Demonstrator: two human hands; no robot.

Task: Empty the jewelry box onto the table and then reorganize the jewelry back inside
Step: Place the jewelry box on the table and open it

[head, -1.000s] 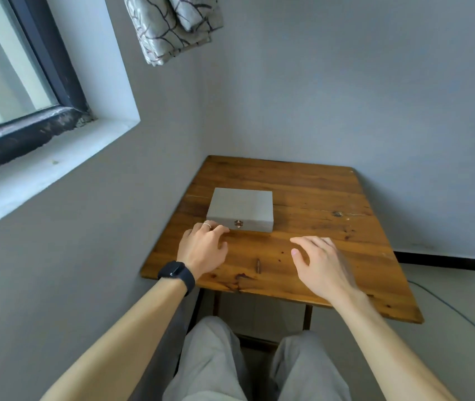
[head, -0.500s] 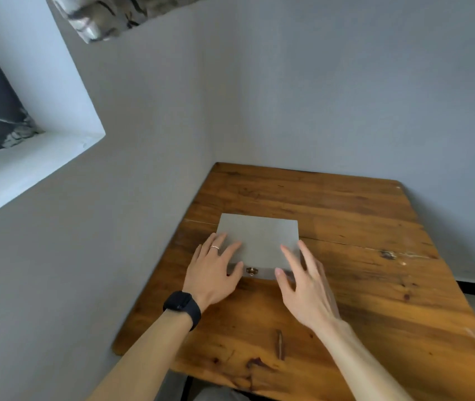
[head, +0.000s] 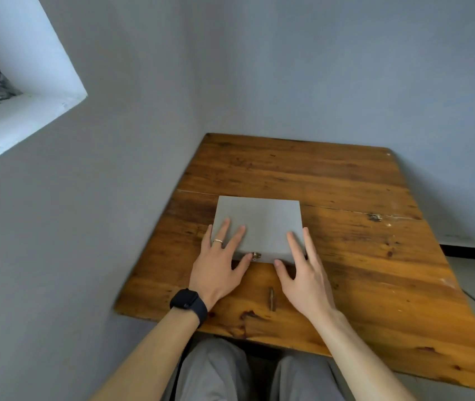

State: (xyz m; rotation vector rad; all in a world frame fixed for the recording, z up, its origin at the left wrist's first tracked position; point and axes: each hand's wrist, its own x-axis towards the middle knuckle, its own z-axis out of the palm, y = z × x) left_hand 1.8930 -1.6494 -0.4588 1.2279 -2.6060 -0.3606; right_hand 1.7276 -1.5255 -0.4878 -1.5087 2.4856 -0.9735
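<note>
A flat grey jewelry box (head: 262, 219) lies closed on the wooden table (head: 346, 256), with a small metal clasp (head: 256, 255) on its near side. My left hand (head: 218, 264) rests with straight, spread fingers on the lid's near left part, its thumb next to the clasp. My right hand (head: 302, 270) lies with straight fingers along the box's near right corner, thumb at the front edge. No jewelry is visible.
The table stands in a corner, with grey walls to the left and behind. A window sill (head: 22, 123) juts out at the upper left. A dark knot (head: 271, 298) marks the wood near the front edge. My knees (head: 259, 377) show below the table.
Both hands have moved forward from the bare table onto the box. The view has tilted down and come closer to the table.
</note>
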